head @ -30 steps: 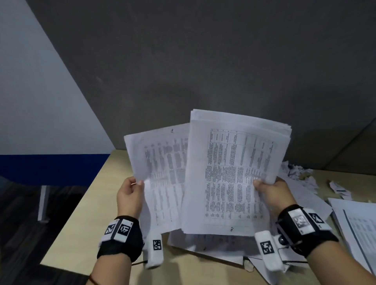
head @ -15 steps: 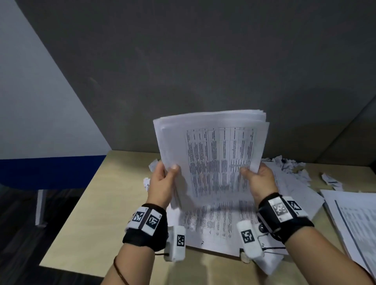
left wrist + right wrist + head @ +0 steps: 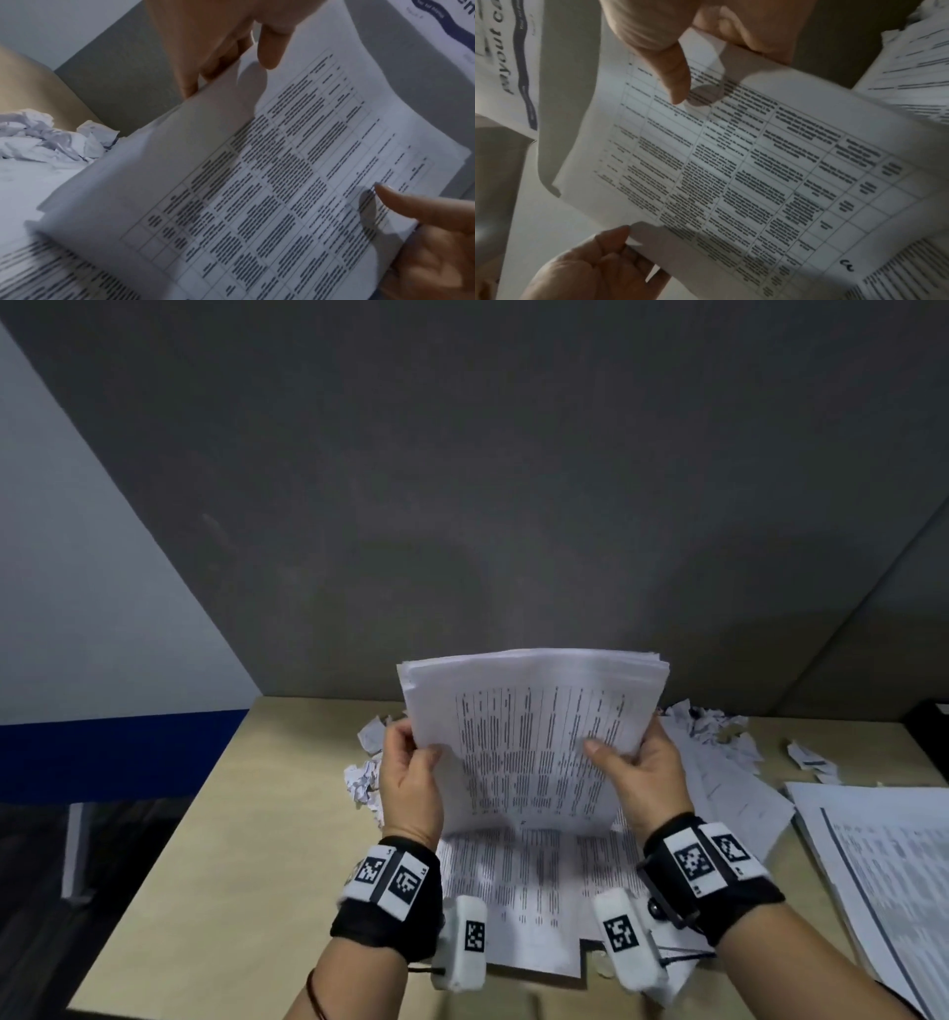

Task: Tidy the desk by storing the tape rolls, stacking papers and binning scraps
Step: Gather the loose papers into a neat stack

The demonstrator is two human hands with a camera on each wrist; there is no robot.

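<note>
While I hold the paper stack point(image 3: 534, 737) upright over the desk point(image 3: 215, 839), my left hand point(image 3: 411, 783) and right hand point(image 3: 642, 778) pinch its side edges, thumbs in front, fingers behind; crumpled scraps point(image 3: 362, 783) lie beside.

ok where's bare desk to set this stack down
Bare desk lies left of the crumpled scraps, out to the left edge. Crowded: loose sheets under the stack, torn scraps behind, another pile right.
</note>
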